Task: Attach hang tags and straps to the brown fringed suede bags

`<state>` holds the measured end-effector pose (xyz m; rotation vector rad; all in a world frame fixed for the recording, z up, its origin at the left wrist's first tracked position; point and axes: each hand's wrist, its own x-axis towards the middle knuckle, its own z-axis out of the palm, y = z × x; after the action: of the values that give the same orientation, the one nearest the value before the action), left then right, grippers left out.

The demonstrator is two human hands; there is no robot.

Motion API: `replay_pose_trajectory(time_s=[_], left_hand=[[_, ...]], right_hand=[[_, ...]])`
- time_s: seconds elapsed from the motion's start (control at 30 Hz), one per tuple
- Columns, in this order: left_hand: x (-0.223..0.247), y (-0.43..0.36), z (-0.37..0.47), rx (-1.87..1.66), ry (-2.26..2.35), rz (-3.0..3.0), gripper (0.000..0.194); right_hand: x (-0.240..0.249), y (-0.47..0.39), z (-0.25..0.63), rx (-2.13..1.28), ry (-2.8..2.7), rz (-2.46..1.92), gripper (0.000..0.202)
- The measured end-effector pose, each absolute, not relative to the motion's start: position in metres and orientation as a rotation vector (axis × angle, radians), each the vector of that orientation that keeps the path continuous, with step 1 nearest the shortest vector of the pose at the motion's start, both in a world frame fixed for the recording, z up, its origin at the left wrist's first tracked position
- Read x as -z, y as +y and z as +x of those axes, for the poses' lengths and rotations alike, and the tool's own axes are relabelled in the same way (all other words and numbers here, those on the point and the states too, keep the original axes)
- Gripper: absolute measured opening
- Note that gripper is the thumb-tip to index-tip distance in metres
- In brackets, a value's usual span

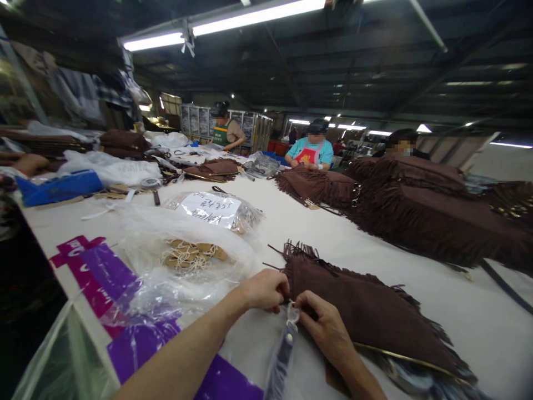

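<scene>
Two bare hands at work over a white table (287,219), seen from the head. The left hand (266,291) lies at the near left corner of a dark brown fringed bag (366,316), its fingers curled inward; whether they clamp on anything cannot be told, since the fingertips are hidden. The right hand (322,322), just beside it, has its thumb and forefinger drawn together on a small metal fitting (291,304) at the upper end of a dark strap (280,361). The strap, sheathed in clear plastic and bearing a pale round stud, runs from the fingers toward the lower edge of the view. The bag lies flat in front of and to the right of the hands, fringe along its far edge and a gold-toned trim (408,358) along its near edge. To the left of the hands are crumpled clear plastic (233,241) around tan pieces with white strings (191,254), and purple packaging (141,347); beyond lies a clear packet (210,210) with a handwritten sheet. Further left is a blue tray (58,188); at right, a large pile of brown fringed bags (433,216). Across the table are a co-worker in a green apron (222,134) and another in a red apron (310,154).
</scene>
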<state>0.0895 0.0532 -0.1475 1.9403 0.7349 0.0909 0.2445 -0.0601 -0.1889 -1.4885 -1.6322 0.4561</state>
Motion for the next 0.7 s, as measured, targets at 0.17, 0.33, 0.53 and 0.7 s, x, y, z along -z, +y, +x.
replay_pose_trajectory(time_s=[0.17,0.33,0.53,0.7], left_hand=[[0.145,0.044,0.095,-0.190,0.727,2.107,0.022],[0.146,0.042,0.097,-0.249,0.752,2.303,0.017],[0.142,0.050,0.096,-0.399,0.937,2.459,0.014],[0.133,0.063,0.089,-0.473,1.005,2.353,0.022]], right_hand=[[0.188,-0.060,0.244,-0.485,-1.632,-1.486,0.010],[0.188,-0.059,0.242,-0.479,-1.629,-1.492,0.012],[0.181,-0.063,0.247,-0.670,-1.566,-1.491,0.021],[0.184,-0.061,0.254,-0.952,-1.228,-1.513,0.042]])
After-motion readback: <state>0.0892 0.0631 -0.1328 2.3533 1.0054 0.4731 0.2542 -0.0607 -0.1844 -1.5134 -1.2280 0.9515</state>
